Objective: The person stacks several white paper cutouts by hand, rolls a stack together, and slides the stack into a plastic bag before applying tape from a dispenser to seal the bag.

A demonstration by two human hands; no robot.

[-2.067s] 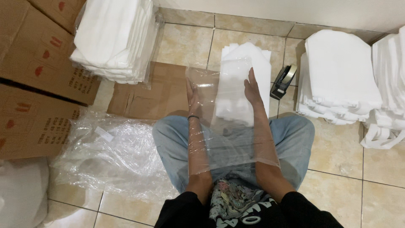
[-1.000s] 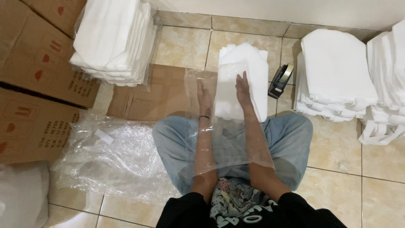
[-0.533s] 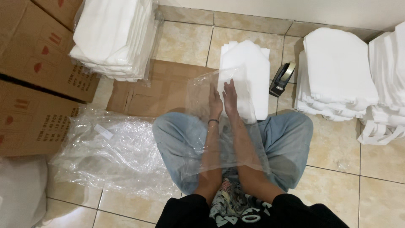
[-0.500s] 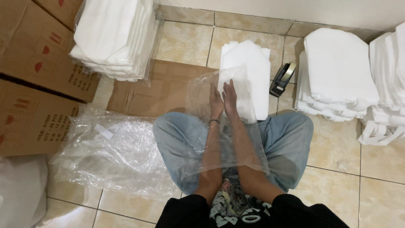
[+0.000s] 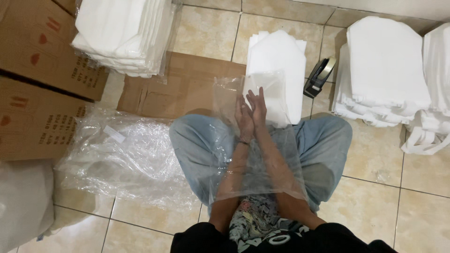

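Since two seconds earlier both hands had drawn together: left hand (image 5: 243, 117) and right hand (image 5: 258, 106) lay flat, fingers open, palm to palm inside the clear plastic bag (image 5: 262, 154) at frame centre, over the folded white cloth (image 5: 276, 65)

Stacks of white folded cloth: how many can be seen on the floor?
4. One stack at top left beside the cardboard boxes, one straight ahead of the hands, one at right, one cut by the right edge. More may lie out of view.
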